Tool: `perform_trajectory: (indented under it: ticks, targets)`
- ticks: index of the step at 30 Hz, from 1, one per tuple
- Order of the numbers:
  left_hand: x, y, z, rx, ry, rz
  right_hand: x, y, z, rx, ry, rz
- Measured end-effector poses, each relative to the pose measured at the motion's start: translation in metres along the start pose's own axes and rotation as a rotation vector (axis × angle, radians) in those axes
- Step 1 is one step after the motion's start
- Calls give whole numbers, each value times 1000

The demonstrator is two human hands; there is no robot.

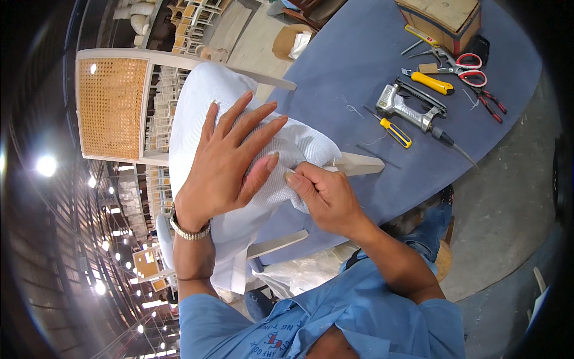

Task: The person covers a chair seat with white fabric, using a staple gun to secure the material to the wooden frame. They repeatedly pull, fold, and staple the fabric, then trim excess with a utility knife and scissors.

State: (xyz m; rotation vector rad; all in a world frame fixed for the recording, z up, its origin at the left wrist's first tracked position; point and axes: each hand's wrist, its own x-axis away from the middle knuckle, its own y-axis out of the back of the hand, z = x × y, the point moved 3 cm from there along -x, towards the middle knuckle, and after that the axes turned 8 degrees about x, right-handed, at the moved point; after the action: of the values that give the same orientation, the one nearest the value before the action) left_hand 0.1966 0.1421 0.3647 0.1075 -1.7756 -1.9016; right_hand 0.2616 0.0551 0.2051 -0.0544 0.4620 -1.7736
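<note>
A wooden chair lies on its side on the table, its back a woven cane panel (pixel 113 107) in a pale frame. White woven fabric (pixel 206 96) is draped over the seat and hangs down toward me. My left hand (pixel 230 155) lies on the fabric with its fingers stretched and spread. Beside it, my right hand (pixel 326 194) is closed on a gathered fold of the fabric, thumb on top, near a pale chair leg (pixel 362 164). A second chair leg (pixel 278 244) points right below the cloth. The seat under the fabric is hidden.
On the blue-grey tabletop (pixel 335 90) at the right lie a staple gun (pixel 409 107) with a hose, a yellow screwdriver (pixel 396 133), a yellow utility knife (pixel 431 82), scissors (pixel 469 69) and red-handled pliers (pixel 490 105). A box (pixel 439 21) stands behind them. Clear plastic (pixel 299 272) hangs near my body.
</note>
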Motion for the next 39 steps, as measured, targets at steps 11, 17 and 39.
perform_trajectory:
  ticks: [11, 17, 39]
  targets:
    - [-5, -1, -9, -38, 72, 43, -9, 8, -5, -76, -13, 86]
    - [-9, 0, -14, -42, 113, 58, -12, 10, -7, -90, -21, 98]
    - [-7, -9, -14, -73, 92, -23, 7, 11, -16, 270, 257, -136]
